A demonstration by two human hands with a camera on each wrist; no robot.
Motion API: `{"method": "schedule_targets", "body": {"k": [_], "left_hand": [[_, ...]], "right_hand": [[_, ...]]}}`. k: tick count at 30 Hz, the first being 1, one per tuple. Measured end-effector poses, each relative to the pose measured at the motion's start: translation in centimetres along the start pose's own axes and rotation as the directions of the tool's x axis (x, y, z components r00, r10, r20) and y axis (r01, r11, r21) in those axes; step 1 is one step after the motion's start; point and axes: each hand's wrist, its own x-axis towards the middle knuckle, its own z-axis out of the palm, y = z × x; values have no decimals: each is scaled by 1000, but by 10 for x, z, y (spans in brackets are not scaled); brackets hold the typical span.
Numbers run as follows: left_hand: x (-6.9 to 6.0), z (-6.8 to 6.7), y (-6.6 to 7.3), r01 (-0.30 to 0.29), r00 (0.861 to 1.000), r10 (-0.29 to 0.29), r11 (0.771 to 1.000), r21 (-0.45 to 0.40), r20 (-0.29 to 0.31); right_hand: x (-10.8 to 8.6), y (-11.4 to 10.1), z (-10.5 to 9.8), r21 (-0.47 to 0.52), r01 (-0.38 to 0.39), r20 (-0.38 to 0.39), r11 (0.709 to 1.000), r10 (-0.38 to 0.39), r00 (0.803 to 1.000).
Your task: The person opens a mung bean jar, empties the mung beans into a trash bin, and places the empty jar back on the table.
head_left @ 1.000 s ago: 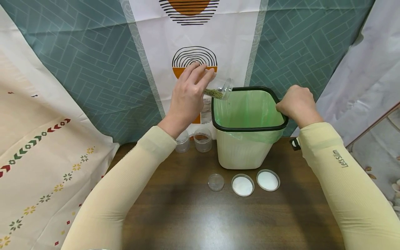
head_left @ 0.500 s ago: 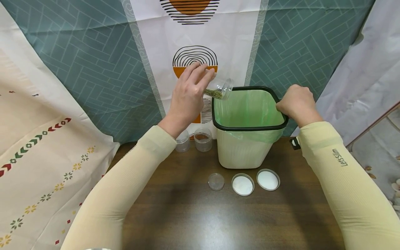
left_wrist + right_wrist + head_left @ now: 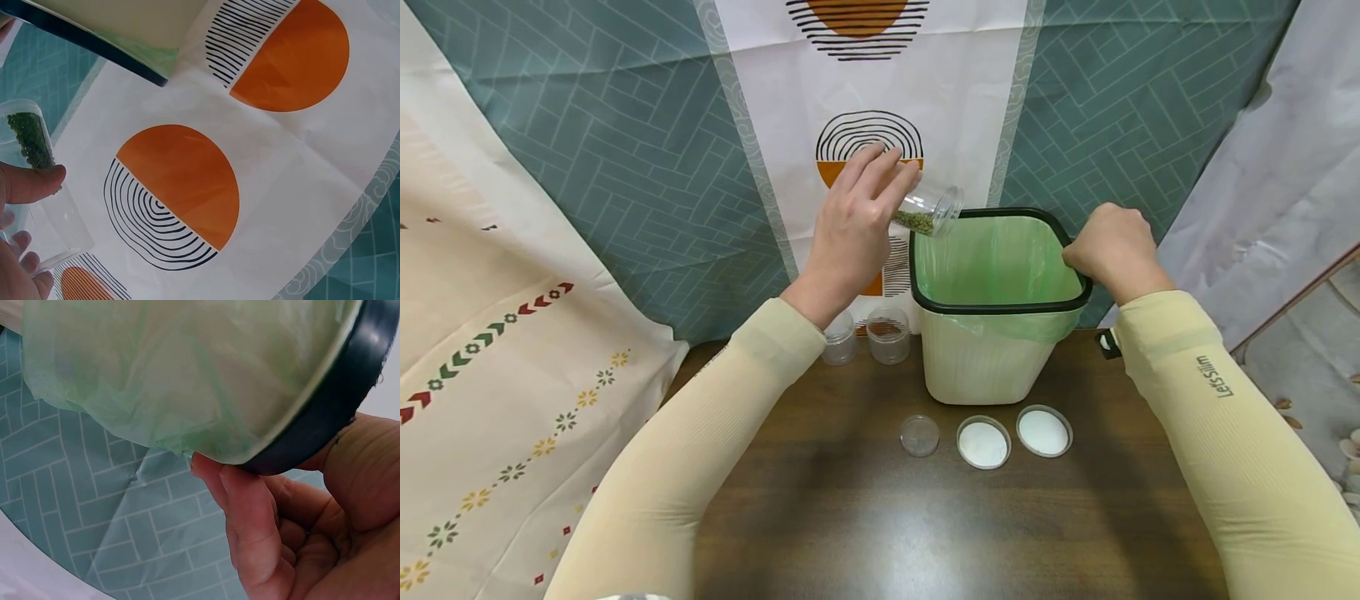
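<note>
My left hand (image 3: 856, 225) grips a clear plastic jar (image 3: 942, 204), tipped on its side with its mouth toward the right, over the left rim of a trash bin (image 3: 981, 358). Small green beans (image 3: 916, 222) lie along the jar's lower wall near the mouth; in the left wrist view the thumb presses across the jar (image 3: 65, 225). My right hand (image 3: 1116, 250) grips the bin's black rim (image 3: 325, 406) at its right side, thumb and fingers on either side of it. A green bag (image 3: 992, 258) lines the bin and folds over the rim.
Two clear jars (image 3: 888, 337) stand left of the bin, one partly behind my left wrist. In front of it lie a clear lid (image 3: 919, 436) and two lids with white inner discs (image 3: 982, 443) on the dark wooden table (image 3: 880, 517). A patterned cloth (image 3: 625, 183) hangs behind.
The jar and my left hand have shifted very slightly to the right, and the jar stays tipped. My right hand keeps its place on the rim.
</note>
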Motion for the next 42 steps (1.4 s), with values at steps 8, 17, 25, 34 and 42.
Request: {"method": "schedule_targets", "body": {"k": [8,17,25,34,42], "left_hand": [[1,0,0,-12,1000,12,1000,6,-10],[0,1,0,-24,999,25,1000,8,-23],[-1,2,-1,-28,999,28,1000,8,-24],[1,3,-1,-76,996,78,996,47,-46],[3,4,-1,-109,990,114,992,57,-84]], "right_hand": [[1,1,2,1,-5,-3,1000,5,1000],[2,1,3,-6,-5,-8,1000,5,1000],[3,1,3,-12,6,-12,1000,-6,1000],[2,2,2,-7,14,-16,1000,-15,1000],[3,3,2,-15,18,-16,1000,-18,1000]]}}
